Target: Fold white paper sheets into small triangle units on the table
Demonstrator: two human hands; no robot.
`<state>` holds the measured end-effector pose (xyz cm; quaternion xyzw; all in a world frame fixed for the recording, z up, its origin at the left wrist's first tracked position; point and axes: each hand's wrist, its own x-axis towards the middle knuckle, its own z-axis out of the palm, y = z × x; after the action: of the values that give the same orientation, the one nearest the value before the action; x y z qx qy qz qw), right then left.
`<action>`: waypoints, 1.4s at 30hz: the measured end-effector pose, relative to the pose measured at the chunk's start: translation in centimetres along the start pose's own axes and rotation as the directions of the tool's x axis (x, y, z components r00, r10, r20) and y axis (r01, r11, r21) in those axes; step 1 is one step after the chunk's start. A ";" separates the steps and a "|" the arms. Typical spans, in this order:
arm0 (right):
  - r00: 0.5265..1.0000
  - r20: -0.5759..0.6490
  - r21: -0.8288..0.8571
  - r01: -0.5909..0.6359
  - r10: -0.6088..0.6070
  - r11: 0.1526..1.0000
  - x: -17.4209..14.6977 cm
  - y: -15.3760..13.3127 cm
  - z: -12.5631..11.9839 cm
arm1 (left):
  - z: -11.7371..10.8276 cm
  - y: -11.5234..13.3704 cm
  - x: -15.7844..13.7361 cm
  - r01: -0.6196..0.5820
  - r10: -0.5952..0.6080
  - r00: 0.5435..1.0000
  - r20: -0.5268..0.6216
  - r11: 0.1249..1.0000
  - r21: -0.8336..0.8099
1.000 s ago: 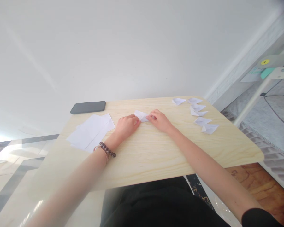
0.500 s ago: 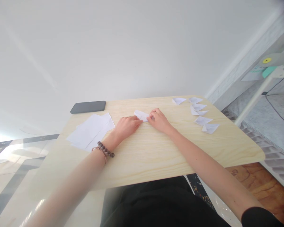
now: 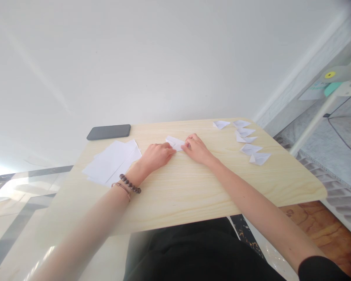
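Between my two hands a small folded piece of white paper (image 3: pixel 175 142) lies on the pale wooden table (image 3: pixel 187 195). My left hand (image 3: pixel 157 157) has its fingers closed at the paper's near left edge; a beaded bracelet circles that wrist. My right hand (image 3: pixel 196 149) pinches the paper's right end with thumb and bent fingers. Parts of the paper are hidden under the fingertips. To the left of my left hand lie several loose white paper sheets (image 3: pixel 111 162), overlapping one another.
A dark phone (image 3: pixel 109 132) rests at the table's back left corner. Several folded white paper pieces (image 3: pixel 259 158) sit along the right side, with another folded piece (image 3: pixel 221 124) near the back edge. A white wall (image 3: pixel 163 58) stands right behind the table.
My left hand has shifted very slightly to the left along the paper's edge. My right hand and the paper look nearly unchanged.
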<state>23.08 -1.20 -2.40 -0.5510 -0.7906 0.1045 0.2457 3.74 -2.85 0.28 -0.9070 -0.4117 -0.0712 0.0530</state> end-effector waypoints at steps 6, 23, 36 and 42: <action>1.000 0.000 -0.025 -0.017 0.017 1.000 0.1 -0.1 0.1 | -0.3 0.2 0.0 0.014 -0.015 1.000 0.028 1.000 0.016; 1.000 0.007 -0.053 -0.016 0.016 0.998 0.3 -0.2 0.1 | -0.5 0.9 -0.5 0.006 -0.008 1.000 0.020 0.995 0.104; 0.997 -0.027 -0.027 -0.074 0.073 0.997 0.0 -0.3 0.4 | -0.5 0.5 -0.4 0.018 -0.019 0.999 0.035 0.999 0.026; 0.984 0.126 0.237 -0.152 0.125 0.959 0.3 0.3 -1.3 | -0.4 0.6 -0.4 0.044 -0.043 0.998 0.044 0.999 -0.020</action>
<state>23.87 -0.99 -1.35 -0.5639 -0.7432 0.2489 0.2603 3.93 -3.62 0.57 -0.8998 -0.4315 -0.0566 0.0330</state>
